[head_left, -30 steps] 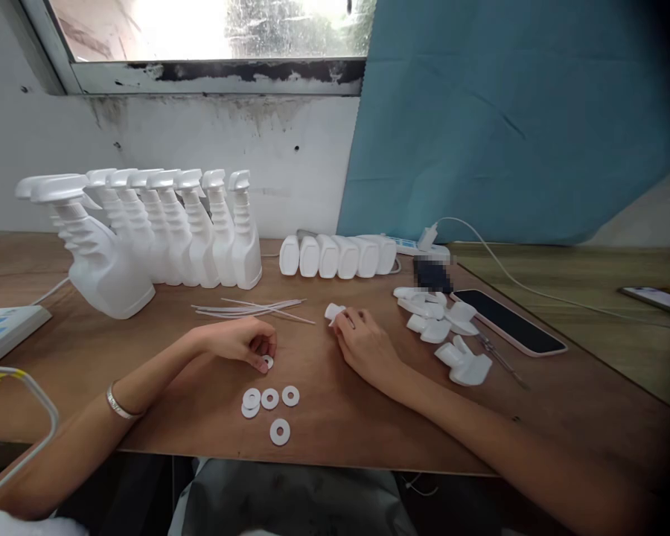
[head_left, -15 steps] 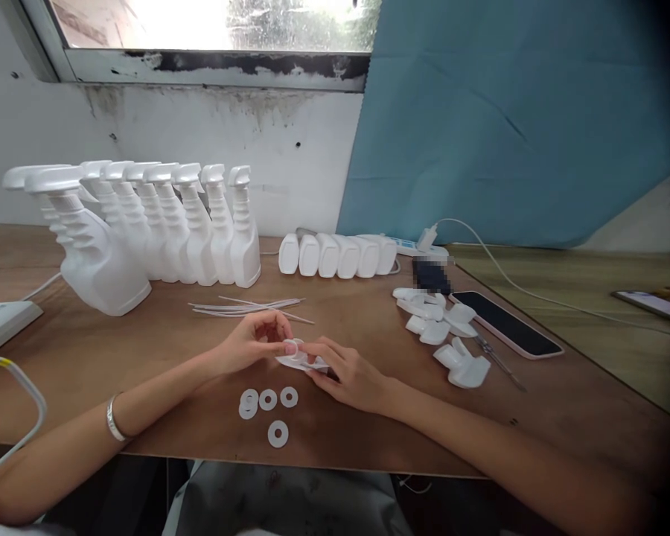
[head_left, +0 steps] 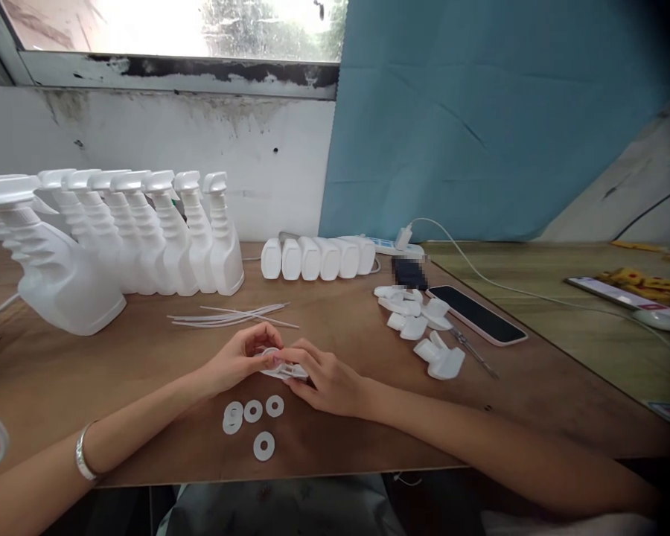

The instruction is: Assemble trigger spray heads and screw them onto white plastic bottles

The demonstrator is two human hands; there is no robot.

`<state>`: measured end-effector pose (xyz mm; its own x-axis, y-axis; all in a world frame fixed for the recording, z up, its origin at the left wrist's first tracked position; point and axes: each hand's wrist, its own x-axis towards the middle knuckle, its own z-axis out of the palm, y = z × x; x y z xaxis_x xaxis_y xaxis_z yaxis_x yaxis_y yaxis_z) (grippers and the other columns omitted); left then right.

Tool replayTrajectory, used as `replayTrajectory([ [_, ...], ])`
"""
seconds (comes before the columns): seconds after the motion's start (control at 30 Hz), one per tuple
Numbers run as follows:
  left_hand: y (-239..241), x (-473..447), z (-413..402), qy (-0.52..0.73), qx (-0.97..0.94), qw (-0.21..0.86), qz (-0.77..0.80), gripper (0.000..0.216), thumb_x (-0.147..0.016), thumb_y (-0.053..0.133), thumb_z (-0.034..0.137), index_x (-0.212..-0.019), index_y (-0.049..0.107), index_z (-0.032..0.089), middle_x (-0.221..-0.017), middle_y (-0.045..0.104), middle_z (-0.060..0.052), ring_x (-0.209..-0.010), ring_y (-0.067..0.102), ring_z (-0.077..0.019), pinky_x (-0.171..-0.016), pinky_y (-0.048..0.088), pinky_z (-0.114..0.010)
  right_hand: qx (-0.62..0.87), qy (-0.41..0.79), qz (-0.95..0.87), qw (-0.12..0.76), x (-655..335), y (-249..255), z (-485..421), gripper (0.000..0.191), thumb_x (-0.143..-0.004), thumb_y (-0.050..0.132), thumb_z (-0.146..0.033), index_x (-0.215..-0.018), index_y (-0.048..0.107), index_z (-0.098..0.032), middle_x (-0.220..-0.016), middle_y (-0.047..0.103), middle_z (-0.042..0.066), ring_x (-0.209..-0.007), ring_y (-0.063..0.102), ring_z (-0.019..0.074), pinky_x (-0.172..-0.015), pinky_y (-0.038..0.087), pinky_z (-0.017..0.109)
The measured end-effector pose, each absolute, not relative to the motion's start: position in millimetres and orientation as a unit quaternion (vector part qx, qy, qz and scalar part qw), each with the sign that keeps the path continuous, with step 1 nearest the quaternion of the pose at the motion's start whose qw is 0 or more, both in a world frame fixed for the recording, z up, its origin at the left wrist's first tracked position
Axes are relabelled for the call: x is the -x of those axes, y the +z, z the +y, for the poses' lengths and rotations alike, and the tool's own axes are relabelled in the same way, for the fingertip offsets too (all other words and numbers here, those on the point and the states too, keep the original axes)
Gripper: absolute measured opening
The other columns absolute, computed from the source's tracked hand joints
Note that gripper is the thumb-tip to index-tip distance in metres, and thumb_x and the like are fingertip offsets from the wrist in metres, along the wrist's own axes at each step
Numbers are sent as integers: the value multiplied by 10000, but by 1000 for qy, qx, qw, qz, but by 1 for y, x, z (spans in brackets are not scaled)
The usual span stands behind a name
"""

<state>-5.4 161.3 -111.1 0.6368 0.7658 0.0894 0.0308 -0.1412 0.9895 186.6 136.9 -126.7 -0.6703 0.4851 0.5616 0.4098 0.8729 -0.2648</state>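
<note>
My left hand [head_left: 239,362] and my right hand [head_left: 324,381] meet at the middle of the wooden table [head_left: 145,357]. Together they pinch a small white spray-trigger part [head_left: 279,368]; a white ring sits at its end, under my left fingertips. Both hands are closed on it. Several loose white washers [head_left: 252,417] lie just in front of the hands, near the table's front edge. A bundle of thin white dip tubes [head_left: 228,316] lies behind the hands.
A row of white spray bottles [head_left: 128,231] stands at the back left. A row of small white caps [head_left: 318,257] lies at the back centre. White trigger parts [head_left: 418,320], a phone [head_left: 477,315], a power strip with cable [head_left: 394,246] and small scissors [head_left: 472,350] are on the right.
My left hand picked a washer off the table and came to the right hand, which brought its trigger part toward the middle. The hands now hold the part together; the camera turned right.
</note>
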Motion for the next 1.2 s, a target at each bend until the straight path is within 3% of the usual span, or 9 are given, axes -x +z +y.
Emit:
replayTrajectory([
  [0.13, -112, 9, 163, 351, -709, 530, 306, 228, -803, 531, 353, -851, 427, 156, -824, 490, -12, -728, 484, -103, -648, 405, -227, 277, 55, -898, 338, -183, -124, 138, 423, -786, 472, -151, -1187, 346, -189, -1013, 496, 80, -851, 558, 144, -695, 496, 253],
  [0.27, -111, 13, 162, 325, -756, 470, 317, 189, -834, 486, 330, -884, 408, 166, -864, 511, -23, -776, 500, -116, -667, 414, -234, 290, 43, -900, 322, -184, -124, 139, 389, -795, 444, -124, -1169, 386, -213, -980, 514, 56, -751, 564, 116, -660, 487, 235],
  [0.43, -104, 18, 160, 301, -798, 411, 322, 179, -843, 465, 319, -909, 383, 173, -861, 563, -30, -803, 544, -134, -708, 438, -259, 292, 22, -902, 319, -187, -128, 141, 373, -809, 444, -154, -1175, 396, -216, -971, 543, 48, -770, 574, 125, -653, 480, 235],
  [0.67, -96, 21, 163, 285, -867, 285, 293, 190, -761, 575, 324, -811, 488, 163, -967, 619, -55, -840, 577, -152, -768, 440, -267, 314, -5, -894, 320, -191, -132, 145, 320, -801, 477, -217, -1120, 447, -201, -930, 563, 40, -691, 563, 110, -599, 453, 215],
  [0.87, -102, 22, 165, 286, -913, 166, 239, 199, -728, 618, 343, -783, 548, 166, -923, 650, -60, -826, 585, -157, -778, 425, -268, 293, -22, -905, 307, -190, -129, 145, 302, -819, 484, -355, -1079, 492, -202, -879, 553, 39, -677, 552, 107, -596, 445, 212],
  [1.2, -105, 23, 167, 294, -921, 138, 215, 161, -757, 597, 327, -795, 576, 172, -921, 666, -66, -796, 601, -151, -769, 438, -272, 283, 3, -908, 309, -189, -126, 148, 256, -861, 427, -292, -1077, 541, -214, -844, 539, 31, -655, 534, 83, -605, 438, 192],
])
